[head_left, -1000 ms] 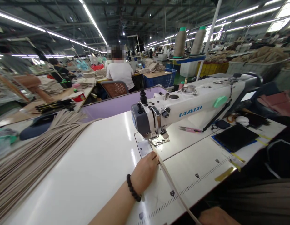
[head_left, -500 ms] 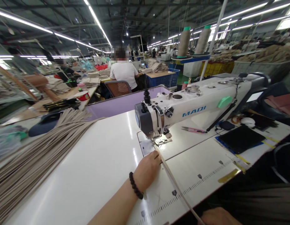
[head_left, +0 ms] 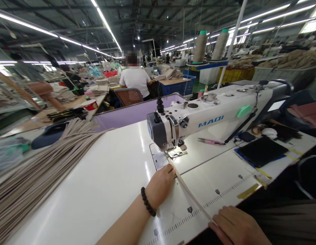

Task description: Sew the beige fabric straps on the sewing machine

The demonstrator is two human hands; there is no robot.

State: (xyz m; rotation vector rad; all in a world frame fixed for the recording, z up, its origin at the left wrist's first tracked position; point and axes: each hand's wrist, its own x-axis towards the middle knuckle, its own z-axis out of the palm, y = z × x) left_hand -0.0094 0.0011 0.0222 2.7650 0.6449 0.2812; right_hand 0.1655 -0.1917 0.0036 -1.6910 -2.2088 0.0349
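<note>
Closest to the camera, the right hand (head_left: 237,226) sits at the near edge of the glossy white tabletop (head_left: 101,190), fingers curled down over the near end of a long narrow beige fabric strap (head_left: 191,195), pinching it against the edge. The strap runs diagonally up and away across the printed ruler scale (head_left: 219,195) on the tabletop, straight toward the needle area.

A bit further in, the left hand (head_left: 160,185), with a black beaded bracelet (head_left: 147,201) on the wrist, lies on the tabletop with its fingertips pressed on the strap just in front of the shiny metal plate (head_left: 160,160). So both hands are on the strap, neither one clenched into a fist, more of a flat guiding press on the left.

The far end of the strap goes under the presser foot (head_left: 176,153) of the white industrial sewing machine with blue lettering (head_left: 211,115). Right of the machine head lie pink thread snips (head_left: 211,141), and further right a flat black pad (head_left: 261,150) on a blue sheet.

Off to the left there's a big fanned-out heap of beige straps (head_left: 37,170) of the same kind, well apart from the hands.

Beyond the tabletop, a lilac board (head_left: 127,114), then a person in a white shirt (head_left: 135,80) seated with their back to us on a brown mesh chair (head_left: 128,96). Two tall beige thread cones (head_left: 201,46) stand behind the machine.
</note>
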